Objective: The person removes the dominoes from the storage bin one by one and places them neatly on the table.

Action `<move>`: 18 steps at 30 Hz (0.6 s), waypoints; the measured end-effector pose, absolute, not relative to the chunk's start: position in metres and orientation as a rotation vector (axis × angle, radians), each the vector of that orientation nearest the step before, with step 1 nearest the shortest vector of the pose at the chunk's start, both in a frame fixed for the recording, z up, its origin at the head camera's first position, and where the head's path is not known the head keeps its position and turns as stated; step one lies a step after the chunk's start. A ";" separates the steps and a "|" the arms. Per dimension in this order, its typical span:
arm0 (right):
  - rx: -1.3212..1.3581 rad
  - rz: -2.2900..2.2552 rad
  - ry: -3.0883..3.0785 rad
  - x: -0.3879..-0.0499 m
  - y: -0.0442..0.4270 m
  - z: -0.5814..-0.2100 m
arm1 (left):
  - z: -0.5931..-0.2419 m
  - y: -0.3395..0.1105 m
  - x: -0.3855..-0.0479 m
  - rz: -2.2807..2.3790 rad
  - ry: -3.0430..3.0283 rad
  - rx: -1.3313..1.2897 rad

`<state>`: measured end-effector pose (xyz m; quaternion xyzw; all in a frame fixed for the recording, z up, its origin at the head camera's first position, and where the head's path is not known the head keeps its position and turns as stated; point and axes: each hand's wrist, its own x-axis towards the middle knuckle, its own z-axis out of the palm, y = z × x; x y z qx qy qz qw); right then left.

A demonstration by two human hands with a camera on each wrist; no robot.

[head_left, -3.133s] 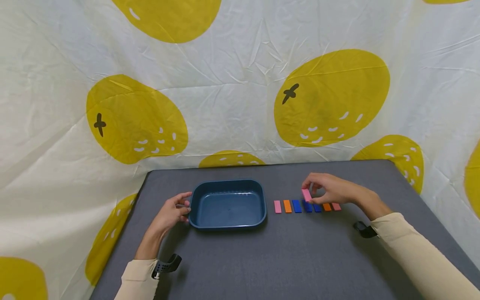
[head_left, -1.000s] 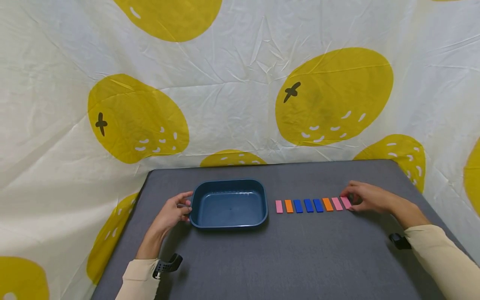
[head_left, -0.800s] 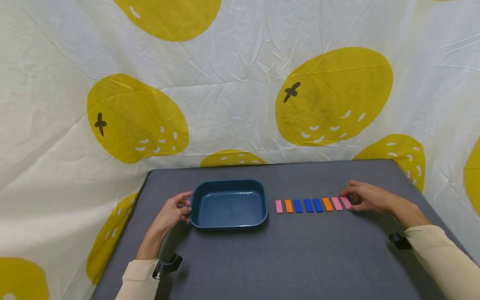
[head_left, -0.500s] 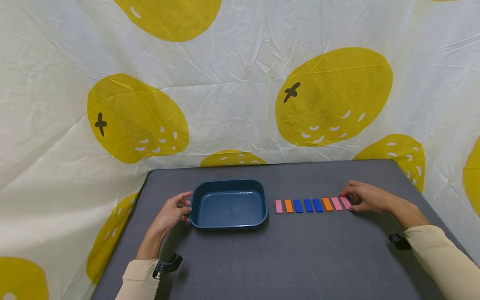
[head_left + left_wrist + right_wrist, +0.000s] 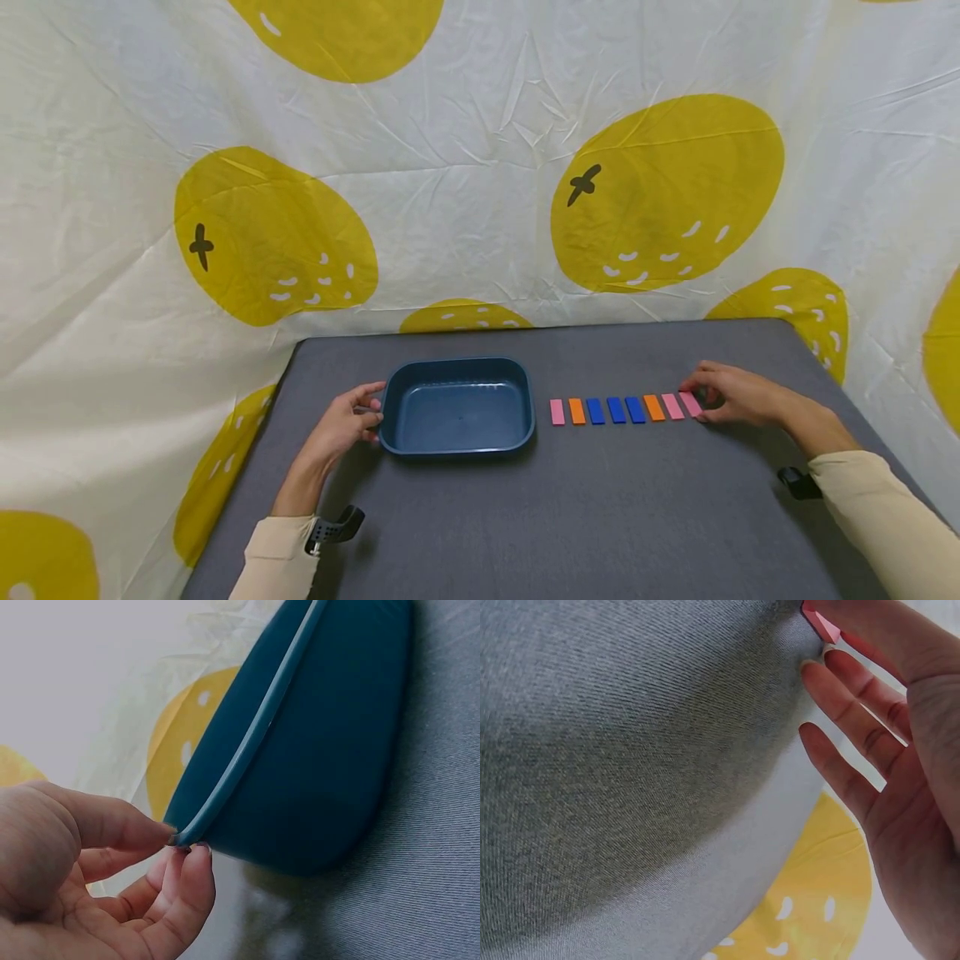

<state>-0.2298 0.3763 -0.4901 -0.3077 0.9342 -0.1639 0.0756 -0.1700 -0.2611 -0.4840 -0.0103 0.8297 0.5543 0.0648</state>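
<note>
A dark blue plastic tub stands on the grey table, nothing in it. At its left end my left hand pinches the rim between thumb and fingertips. To the tub's right runs a row of small flat tiles: pink, orange, three blue ones, orange, then pink. At the row's right end, my right hand pinches a last pink tile by its two short ends. In the right wrist view that pink tile is partly behind the thumb.
The table is covered in grey cloth. Behind it hangs a white curtain printed with large yellow fruit. A dark strap with a small device sits on each wrist.
Over about three seconds my right hand has carried the pink tile rightward from above the row down to its right end. During the last second both hands have stayed still.
</note>
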 end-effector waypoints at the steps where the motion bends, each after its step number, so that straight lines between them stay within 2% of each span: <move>1: -0.922 -0.490 2.803 -0.229 0.376 -0.489 | -0.483 -0.261 -0.170 1.678 2.504 -0.039; 9: -0.898 -0.481 2.882 -0.223 0.372 -0.478 | -0.473 -0.267 -0.167 1.671 2.560 -0.090; 18: -0.945 -0.721 2.961 -0.207 0.330 -0.449 | -0.456 -0.262 -0.157 1.664 2.747 -0.097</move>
